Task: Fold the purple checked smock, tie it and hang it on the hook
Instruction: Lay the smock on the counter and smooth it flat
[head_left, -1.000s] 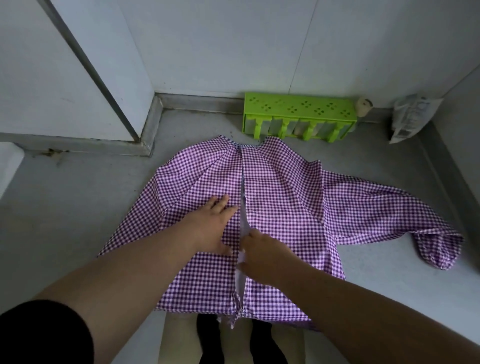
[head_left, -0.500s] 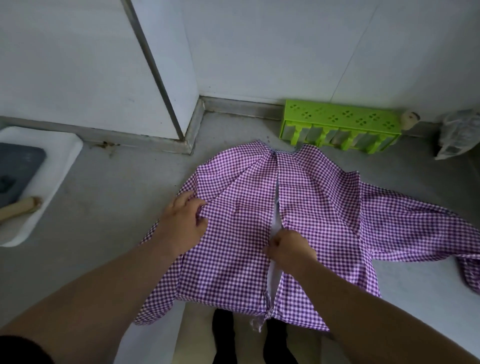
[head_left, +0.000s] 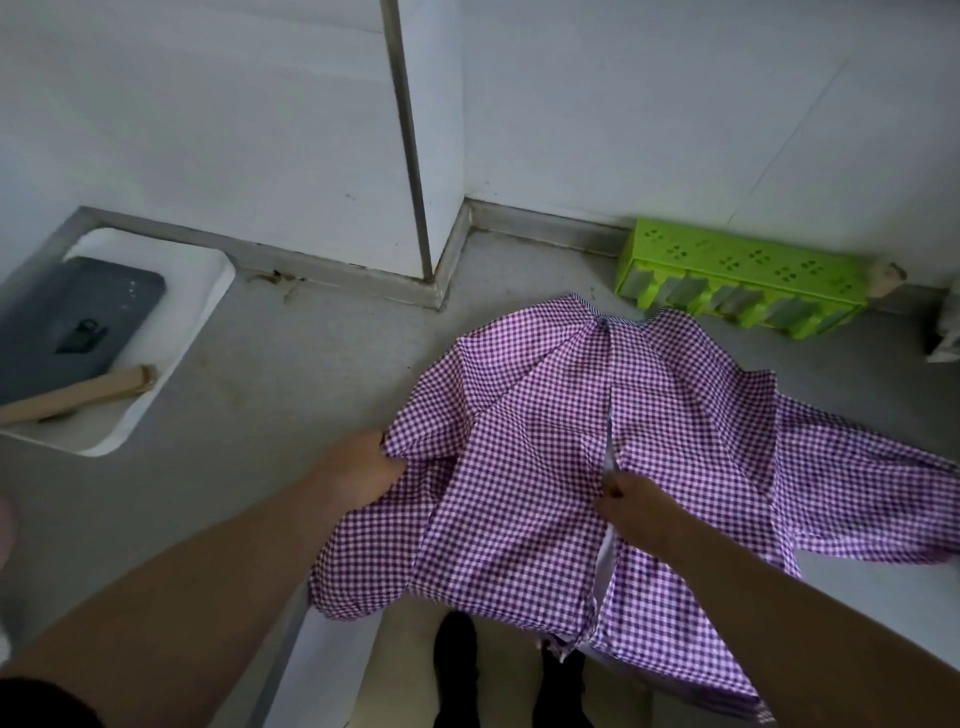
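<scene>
Smock (head_left: 597, 457) spread on grey counter (head_left: 260, 415); left hand (head_left: 366, 467) has slid from centre to pinch the left edge, right hand (head_left: 631, 506) fingers pressing the opening — first fold starting.

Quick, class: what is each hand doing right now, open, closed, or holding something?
Left hand: closed, gripping the left edge of the smock.
Right hand: closed, pinching the smock at its centre opening.
</scene>
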